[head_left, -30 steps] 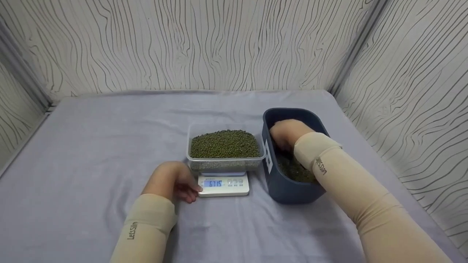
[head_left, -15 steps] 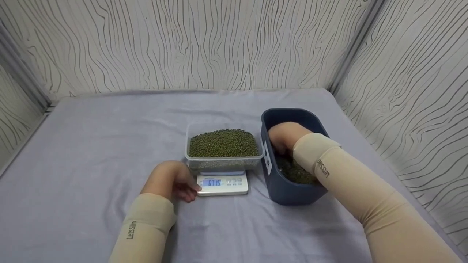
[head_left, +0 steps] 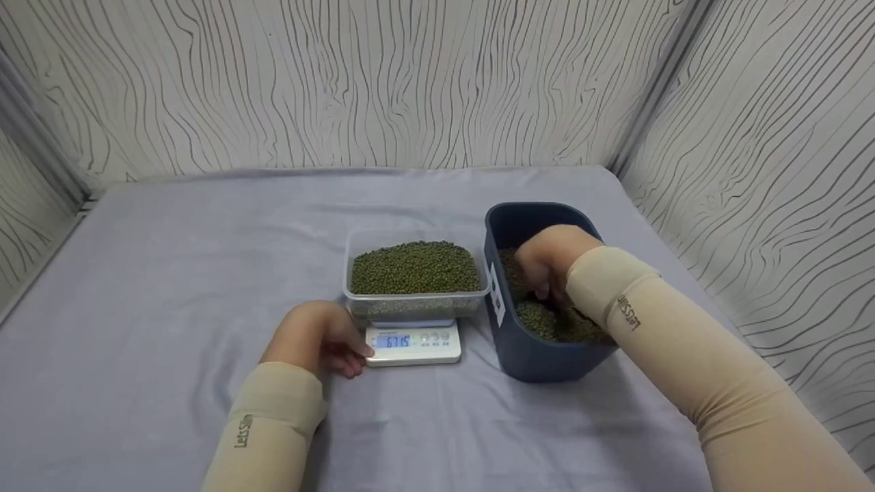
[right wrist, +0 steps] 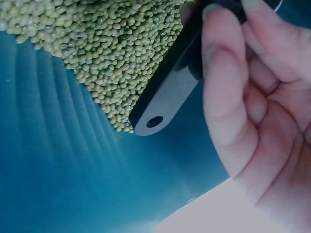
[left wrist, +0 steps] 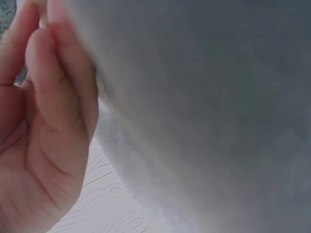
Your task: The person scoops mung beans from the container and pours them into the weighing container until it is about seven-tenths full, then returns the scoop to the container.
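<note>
A clear plastic container (head_left: 417, 305) heaped with green mung beans (head_left: 413, 268) stands on a white digital scale (head_left: 413, 345) with a lit display. My left hand (head_left: 320, 335) rests at the scale's left front corner, the thumb at its edge and the fingers loosely bent. My right hand (head_left: 554, 256) is inside a dark blue bin (head_left: 547, 359) that holds more mung beans. In the right wrist view its fingers are curled round a black-handled utensil (right wrist: 167, 97) with a hole in the handle's end, held over the beans (right wrist: 116, 58). The utensil's working end is hidden.
The bin stands right beside the container, a white label (head_left: 497, 295) on its near left side. A pale lilac cloth (head_left: 205, 260) covers the table. Wood-patterned panels (head_left: 355, 82) enclose the back and sides.
My right hand has shifted right and slightly toward me within the bin, and a rounded mound of beans now shows by it. The left hand, scale and container keep their places.
</note>
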`<move>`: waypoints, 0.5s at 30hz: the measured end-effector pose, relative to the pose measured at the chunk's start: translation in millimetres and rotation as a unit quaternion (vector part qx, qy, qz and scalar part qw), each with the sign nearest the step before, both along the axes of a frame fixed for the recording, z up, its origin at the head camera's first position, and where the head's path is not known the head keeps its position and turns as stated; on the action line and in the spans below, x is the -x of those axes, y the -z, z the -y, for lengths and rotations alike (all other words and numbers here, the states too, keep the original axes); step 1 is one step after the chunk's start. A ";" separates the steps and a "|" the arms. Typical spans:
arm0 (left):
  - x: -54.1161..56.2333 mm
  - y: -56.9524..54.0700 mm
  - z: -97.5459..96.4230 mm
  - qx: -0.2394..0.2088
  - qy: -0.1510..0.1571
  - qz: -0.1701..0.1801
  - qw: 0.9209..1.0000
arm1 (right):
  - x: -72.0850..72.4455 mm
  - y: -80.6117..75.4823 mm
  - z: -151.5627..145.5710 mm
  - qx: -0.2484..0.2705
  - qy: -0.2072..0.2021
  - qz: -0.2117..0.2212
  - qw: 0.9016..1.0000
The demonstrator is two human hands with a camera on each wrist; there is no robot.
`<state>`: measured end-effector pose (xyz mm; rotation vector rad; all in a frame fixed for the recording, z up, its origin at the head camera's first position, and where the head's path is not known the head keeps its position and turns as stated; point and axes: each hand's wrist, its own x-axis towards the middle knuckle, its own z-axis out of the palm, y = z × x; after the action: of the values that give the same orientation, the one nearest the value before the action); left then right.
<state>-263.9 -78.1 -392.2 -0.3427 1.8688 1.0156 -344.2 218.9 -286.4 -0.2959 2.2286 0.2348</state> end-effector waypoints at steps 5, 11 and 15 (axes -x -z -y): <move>-0.8 -0.4 0.3 -0.005 0.005 0.001 1.000 | 0.2 0.6 -8.6 0.023 -0.016 0.031 0.999; -0.9 0.0 0.1 -0.007 -0.002 0.001 1.000 | 0.9 -0.9 -17.7 0.069 -0.004 0.065 0.995; -1.0 0.0 -0.3 -0.006 -0.007 0.000 1.000 | 1.2 -2.2 -24.6 0.107 0.033 0.075 0.991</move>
<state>-262.9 -77.8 -392.2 -0.3484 1.8617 1.0368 -345.5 243.5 -284.3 -0.3421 2.1123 -0.0619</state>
